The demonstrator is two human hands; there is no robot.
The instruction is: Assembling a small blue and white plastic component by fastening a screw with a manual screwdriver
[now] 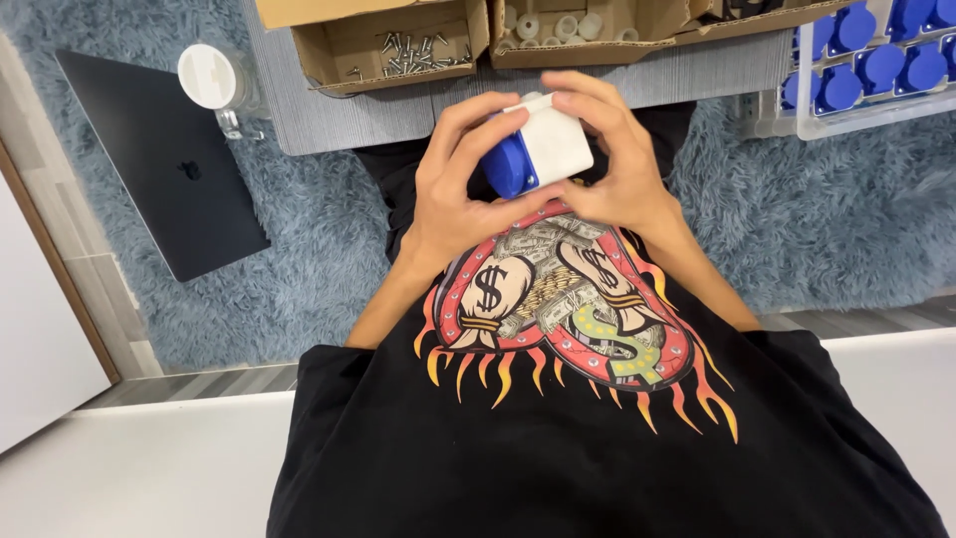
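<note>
Centrally, white boxy socket housing (554,147) with blue round cap, clamped between left hand (468,184) and right hand (615,164).

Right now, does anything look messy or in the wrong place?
A little. A dark laptop lies closed on the fluffy blue rug instead of on the grey table, which looks odd. The screws stay in their cardboard box. Both hands hold a white and blue socket cleanly.

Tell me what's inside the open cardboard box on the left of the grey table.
The open cardboard box holds a loose pile of small silver metal screws on its bare bottom. Its far end is cut off by the picture edge, so anything there cannot be seen.
</note>
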